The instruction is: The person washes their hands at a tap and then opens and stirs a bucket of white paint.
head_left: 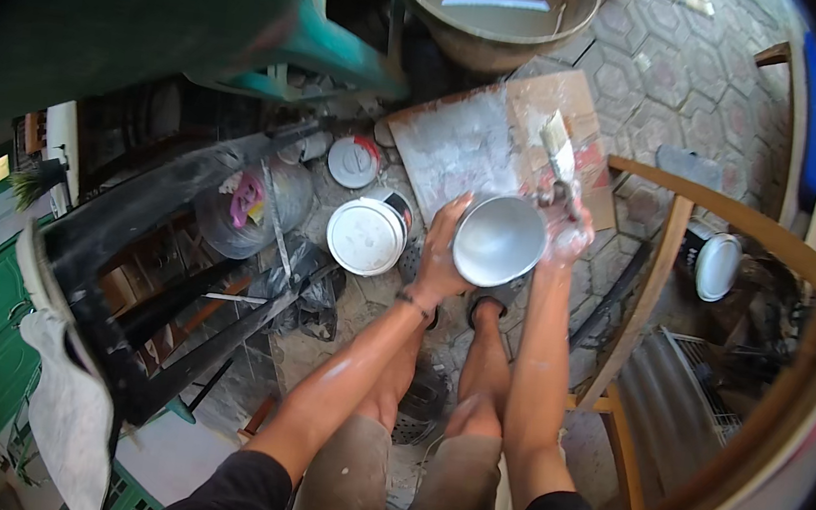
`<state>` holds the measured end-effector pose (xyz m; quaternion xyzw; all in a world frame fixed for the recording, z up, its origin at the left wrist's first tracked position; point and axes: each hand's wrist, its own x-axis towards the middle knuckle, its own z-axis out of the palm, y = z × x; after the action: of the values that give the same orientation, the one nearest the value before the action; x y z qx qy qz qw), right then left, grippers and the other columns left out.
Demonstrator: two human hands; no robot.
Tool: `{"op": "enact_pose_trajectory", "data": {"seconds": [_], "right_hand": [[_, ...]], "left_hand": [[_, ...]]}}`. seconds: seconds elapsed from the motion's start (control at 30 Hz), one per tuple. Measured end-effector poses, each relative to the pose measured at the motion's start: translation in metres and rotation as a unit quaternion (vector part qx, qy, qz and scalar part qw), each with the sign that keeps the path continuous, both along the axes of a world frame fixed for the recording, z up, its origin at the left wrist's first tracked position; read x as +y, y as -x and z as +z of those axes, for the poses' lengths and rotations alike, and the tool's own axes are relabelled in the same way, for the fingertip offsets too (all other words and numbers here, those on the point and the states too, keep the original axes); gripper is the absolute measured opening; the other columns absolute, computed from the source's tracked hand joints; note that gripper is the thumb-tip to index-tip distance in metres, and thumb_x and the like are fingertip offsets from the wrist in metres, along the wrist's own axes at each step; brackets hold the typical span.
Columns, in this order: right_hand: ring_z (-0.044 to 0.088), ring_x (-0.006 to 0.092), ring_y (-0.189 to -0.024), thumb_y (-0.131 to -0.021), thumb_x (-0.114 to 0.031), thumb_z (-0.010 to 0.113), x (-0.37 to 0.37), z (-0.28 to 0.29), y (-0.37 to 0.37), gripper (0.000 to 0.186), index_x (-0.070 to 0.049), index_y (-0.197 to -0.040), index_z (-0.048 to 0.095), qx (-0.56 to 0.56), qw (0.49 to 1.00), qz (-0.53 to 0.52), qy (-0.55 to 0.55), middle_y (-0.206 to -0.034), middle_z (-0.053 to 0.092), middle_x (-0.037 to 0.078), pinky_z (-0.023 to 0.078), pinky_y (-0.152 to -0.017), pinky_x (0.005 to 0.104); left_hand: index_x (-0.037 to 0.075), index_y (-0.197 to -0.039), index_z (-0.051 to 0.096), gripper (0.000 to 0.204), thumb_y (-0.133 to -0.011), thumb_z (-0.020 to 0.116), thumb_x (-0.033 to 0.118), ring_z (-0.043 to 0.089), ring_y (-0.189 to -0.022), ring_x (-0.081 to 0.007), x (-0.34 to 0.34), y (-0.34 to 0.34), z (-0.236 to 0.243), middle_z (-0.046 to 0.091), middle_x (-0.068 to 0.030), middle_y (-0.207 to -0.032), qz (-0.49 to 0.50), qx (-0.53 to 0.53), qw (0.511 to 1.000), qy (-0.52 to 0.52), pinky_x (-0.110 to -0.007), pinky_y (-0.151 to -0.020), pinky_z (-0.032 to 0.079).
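Note:
A round silver-grey bowl (pixel 500 240) is held in front of my knees, its open side facing up toward me. My left hand (pixel 443 249) grips its left side, with the fingers around the outer wall. On the other side, my right hand (pixel 568 235), smeared with white, is closed on a paintbrush (pixel 558 149) whose pale bristles point away from me. The right hand is close against the bowl's rim; whether it bears any of the bowl's weight I cannot tell. Beneath and beyond them lies a flat cardboard sheet (pixel 460 150) with white smears.
Left of the bowl stand a white-lidded paint tub (pixel 367 237) and a smaller can (pixel 353 161). A large basin of murky water (pixel 492 48) stands at the far side. A wooden frame (pixel 664 264) rises on the right, a dark one (pixel 173 198) on the left.

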<state>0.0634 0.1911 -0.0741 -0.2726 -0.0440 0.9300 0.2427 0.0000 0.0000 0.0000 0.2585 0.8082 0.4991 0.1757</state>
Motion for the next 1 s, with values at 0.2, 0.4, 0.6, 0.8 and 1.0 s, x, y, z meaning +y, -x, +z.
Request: {"op": "enact_pose_trajectory", "data": {"seconds": [0.2,0.4,0.6,0.8,1.0], "right_hand": [[0.064,0.0308,-0.092,-0.080,-0.020,0.066,0.028,-0.141,0.026,0.032,-0.005,-0.109,0.066,0.021,1.000,0.012,-0.010,-0.105,0.070,0.015,0.049,-0.089,0.0472],[0.065,0.0323,-0.099,-0.081,-0.017,0.065,0.031,-0.217,0.042,0.034,-0.002,-0.112,0.062,0.004,0.998,0.049,-0.041,-0.106,0.070,0.017,0.049,-0.093,0.0458],[0.065,0.0285,-0.097,-0.080,-0.016,0.068,0.049,-0.238,0.061,0.029,-0.006,-0.106,0.061,0.038,0.994,0.097,-0.018,-0.100,0.071,0.014,0.046,-0.093,0.0413],[0.063,0.0268,-0.087,-0.076,-0.020,0.071,0.080,-0.211,0.085,0.032,-0.003,-0.102,0.061,0.050,0.971,0.197,-0.126,-0.095,0.067,0.013,0.047,-0.082,0.0401],[0.064,0.0246,-0.080,-0.075,-0.015,0.072,0.086,-0.154,0.134,0.032,-0.001,-0.102,0.061,0.140,0.911,0.301,-0.244,-0.093,0.066,0.015,0.051,-0.077,0.0357]], "left_hand": [[-0.002,-0.140,0.046,0.098,-0.055,0.093,0.016,0.050,-0.132,-0.0430,0.020,0.036,-0.157,0.052,-0.0228,-0.143,-0.039,0.023,0.999,-0.029,-0.047,-0.113,0.041],[-0.001,-0.142,0.045,0.101,-0.056,0.094,0.020,0.048,-0.133,-0.0413,0.025,0.059,-0.238,0.050,-0.0224,-0.145,-0.090,-0.010,0.995,0.029,-0.046,-0.113,0.041],[0.000,-0.141,0.046,0.120,-0.042,0.098,0.045,0.049,-0.131,-0.0405,0.034,0.110,-0.255,0.052,-0.0206,-0.139,-0.241,0.040,0.968,0.063,-0.048,-0.111,0.042],[0.001,-0.138,0.049,0.129,-0.032,0.095,0.058,0.048,-0.131,-0.0428,0.028,0.170,-0.245,0.051,-0.0237,-0.140,-0.331,0.107,0.935,0.066,-0.050,-0.111,0.040],[0.001,-0.134,0.055,0.124,-0.031,0.095,0.057,0.055,-0.124,-0.0386,0.016,0.204,-0.234,0.058,-0.0198,-0.135,-0.367,0.137,0.920,0.029,-0.044,-0.109,0.042]]}}
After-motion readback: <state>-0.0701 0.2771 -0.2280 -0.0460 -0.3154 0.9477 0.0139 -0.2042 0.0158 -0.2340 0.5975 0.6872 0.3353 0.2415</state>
